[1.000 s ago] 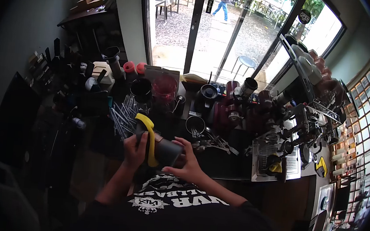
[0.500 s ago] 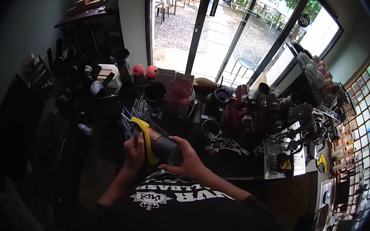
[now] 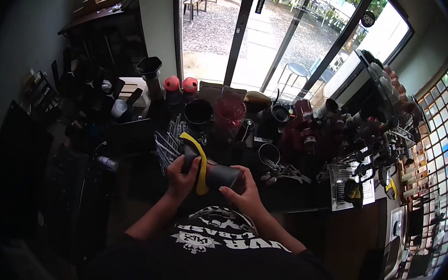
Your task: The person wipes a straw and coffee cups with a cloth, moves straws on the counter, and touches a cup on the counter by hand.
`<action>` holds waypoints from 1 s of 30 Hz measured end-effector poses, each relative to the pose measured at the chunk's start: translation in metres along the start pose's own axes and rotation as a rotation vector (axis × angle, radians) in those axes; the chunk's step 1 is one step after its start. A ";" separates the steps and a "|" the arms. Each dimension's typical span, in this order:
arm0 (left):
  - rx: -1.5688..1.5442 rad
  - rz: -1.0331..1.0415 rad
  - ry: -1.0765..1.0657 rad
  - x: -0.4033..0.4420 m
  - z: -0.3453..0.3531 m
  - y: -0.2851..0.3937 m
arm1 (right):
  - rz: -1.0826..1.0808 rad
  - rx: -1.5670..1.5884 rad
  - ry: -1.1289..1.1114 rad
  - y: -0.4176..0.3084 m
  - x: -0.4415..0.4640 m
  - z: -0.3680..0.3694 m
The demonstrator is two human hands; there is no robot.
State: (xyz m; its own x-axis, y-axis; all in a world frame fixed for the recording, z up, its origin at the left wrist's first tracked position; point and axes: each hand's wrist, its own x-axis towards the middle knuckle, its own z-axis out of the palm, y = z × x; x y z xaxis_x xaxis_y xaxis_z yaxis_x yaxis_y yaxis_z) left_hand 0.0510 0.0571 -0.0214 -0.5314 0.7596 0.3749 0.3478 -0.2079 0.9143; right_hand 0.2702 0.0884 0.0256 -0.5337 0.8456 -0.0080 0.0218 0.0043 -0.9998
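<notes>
A dark grey cylindrical container (image 3: 222, 176) lies on its side in the air between my hands, above the counter's front edge. My left hand (image 3: 181, 179) is closed on a yellow-edged dark cloth (image 3: 203, 171) wrapped around the container's left end. Around the right end of the container curl the fingers and thumb of my right hand (image 3: 244, 190). Just behind the cloth lies a pile of thin metallic sticks (image 3: 168, 148). Farther right, spoons and forks (image 3: 290, 172) lie beside a round metal cup (image 3: 269, 153).
A black pitcher (image 3: 198, 113) and a red transparent pitcher (image 3: 230, 113) stand behind the sticks. Dark red machines (image 3: 306, 127) occupy the back right. A perforated metal tray (image 3: 341, 190) sits at the right, with a sink (image 3: 396, 228) beyond it. Glass doors are behind the counter.
The view has turned, so the counter items appear farther right. My hands and the container have shifted right in view, and the container is now nearly level. The person outside is out of sight.
</notes>
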 end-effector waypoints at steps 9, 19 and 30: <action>0.051 0.143 -0.147 -0.002 -0.013 -0.010 | 0.073 -0.160 0.032 -0.007 -0.012 0.009; 0.030 0.076 -0.247 -0.002 -0.049 -0.005 | -0.102 -0.325 -0.077 -0.013 0.000 0.017; 0.138 0.198 0.070 -0.024 -0.058 0.005 | 0.110 -0.153 -0.160 -0.003 -0.001 0.041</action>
State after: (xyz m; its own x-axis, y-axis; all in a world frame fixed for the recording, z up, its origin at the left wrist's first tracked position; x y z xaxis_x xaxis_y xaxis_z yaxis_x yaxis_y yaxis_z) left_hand 0.0204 0.0021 -0.0166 -0.4930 0.6670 0.5586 0.5498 -0.2588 0.7942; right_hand 0.2365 0.0658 0.0277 -0.6482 0.7499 -0.1324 0.2084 0.0074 -0.9780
